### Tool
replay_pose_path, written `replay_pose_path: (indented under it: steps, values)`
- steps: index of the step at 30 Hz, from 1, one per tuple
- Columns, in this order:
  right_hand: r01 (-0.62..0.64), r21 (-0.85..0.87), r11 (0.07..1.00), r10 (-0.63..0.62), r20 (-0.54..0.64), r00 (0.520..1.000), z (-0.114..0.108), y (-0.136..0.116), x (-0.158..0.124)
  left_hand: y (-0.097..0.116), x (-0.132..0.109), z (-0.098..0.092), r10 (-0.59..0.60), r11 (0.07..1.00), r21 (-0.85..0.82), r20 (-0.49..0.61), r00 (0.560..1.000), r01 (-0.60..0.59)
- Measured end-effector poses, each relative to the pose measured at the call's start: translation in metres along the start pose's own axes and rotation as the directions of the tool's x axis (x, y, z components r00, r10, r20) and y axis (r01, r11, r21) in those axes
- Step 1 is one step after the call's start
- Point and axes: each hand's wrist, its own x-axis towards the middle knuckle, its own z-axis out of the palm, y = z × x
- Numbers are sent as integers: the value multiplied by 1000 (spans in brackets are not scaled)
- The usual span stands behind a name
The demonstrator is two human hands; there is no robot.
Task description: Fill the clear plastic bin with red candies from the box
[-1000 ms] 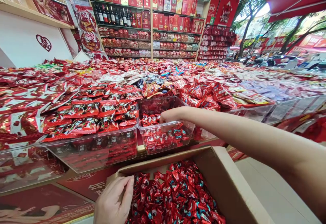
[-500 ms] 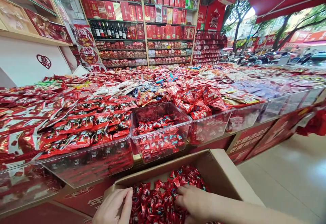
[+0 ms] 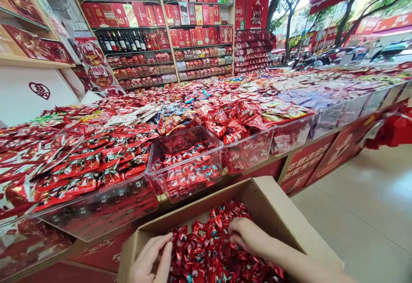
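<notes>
An open cardboard box (image 3: 267, 188) below me holds a heap of small red-wrapped candies (image 3: 206, 248). At the box's left side, my left hand (image 3: 151, 259) has its fingers stretched out and thumb apart, with the fingertips at the edge of the heap. My right hand (image 3: 249, 235) is over the right part of the heap, its fingers curled inward. Whether a candy is inside those fingers is hidden. Just beyond the box, a clear plastic bin (image 3: 186, 180) is partly filled with similar red candies.
Neighbouring bins hold red and black packets (image 3: 90, 167) on the left and larger red packets (image 3: 241, 117) on the right. Shelves (image 3: 170, 29) with bottles and boxes stand behind. Tiled floor (image 3: 363, 197) lies to the right.
The view has shifted, with the display now further left in it. My right hand has lifted slightly from the candies and its fingers show more. My left hand stays by the box's left side.
</notes>
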Motion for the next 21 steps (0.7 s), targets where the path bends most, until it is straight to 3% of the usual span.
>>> replay_pose_path:
  steps: [2, 4, 7, 9, 12, 14, 17, 18, 19, 21]
  values:
    - [-227, 227, 947, 198, 143, 970, -18, -24, 9, 20, -2, 17, -210, 947, -216, 148, 966, 238]
    - [-382, 461, 801, 295, 251, 922, -30, -46, 16, 43, 0, 34, -350, 769, -435, 326, 878, 468]
    - [-426, 673, 605, 286, 316, 905, -34, -69, 20, 70, 8, 50, -414, 364, -665, 512, 753, 652]
    - [-439, 744, 504, 303, 324, 896, -31, -75, 20, 78, 13, 53, -451, 244, -670, 561, 694, 701]
    - [-475, 802, 363, 367, 346, 864, -26, -71, 17, 79, 15, 49, -527, 169, -663, 565, 635, 729]
    - [-483, 771, 415, 385, 332, 861, -22, -65, 15, 77, 14, 45, -567, 126, -667, 559, 605, 734]
    - [-413, 631, 657, 351, 229, 908, -18, -58, 12, 76, 13, 40, -589, 112, -671, 549, 593, 733]
    - [-377, 621, 687, 326, 200, 924, -16, -58, 12, 77, 13, 39, -585, 119, -670, 549, 597, 733]
    - [-352, 652, 672, 303, 191, 934, -15, -60, 11, 78, 12, 39, -577, 130, -667, 551, 603, 734]
    - [-333, 767, 549, 271, 214, 939, -14, -68, 10, 81, 10, 40, -558, 151, -658, 559, 613, 738]
